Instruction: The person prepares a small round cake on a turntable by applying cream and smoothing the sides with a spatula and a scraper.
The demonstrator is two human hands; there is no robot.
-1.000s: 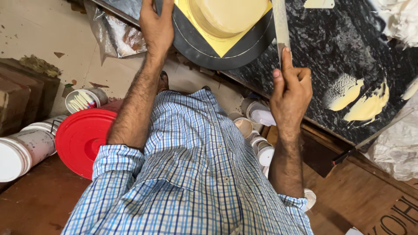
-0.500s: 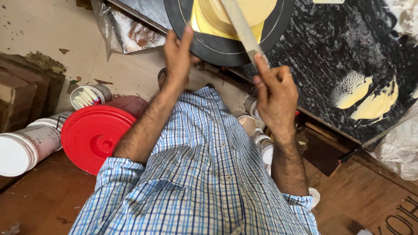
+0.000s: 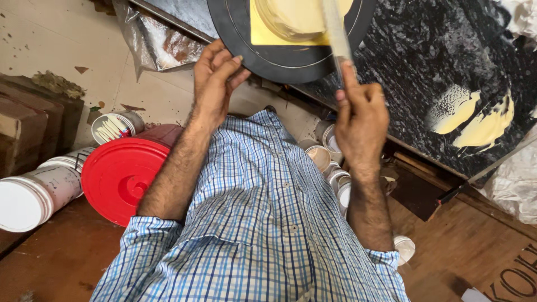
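A black round turntable (image 3: 279, 53) sits on a dark stone counter (image 3: 442, 67) and carries a yellow square board (image 3: 263, 36) with a pale cream cake (image 3: 299, 17) on it. My left hand (image 3: 215, 81) touches the turntable's near rim with its fingers spread along the edge. My right hand (image 3: 361, 120) grips the handle of a long flat spatula (image 3: 335, 31), forefinger laid along it, and the blade stands against the cake's side. The top of the cake is cut off by the frame.
Smears of cream (image 3: 475, 120) lie on the counter at right. A red lidded bucket (image 3: 126, 176), a white tub (image 3: 36, 193) and a cup of sticks (image 3: 114, 127) sit at left. Small tins (image 3: 327, 159) stand under the counter. White plastic (image 3: 517, 179) hangs at right.
My left hand slid from the far left rim to the near rim of the turntable. The spatula swung from the cake's right edge to its middle, and the view tilted down.
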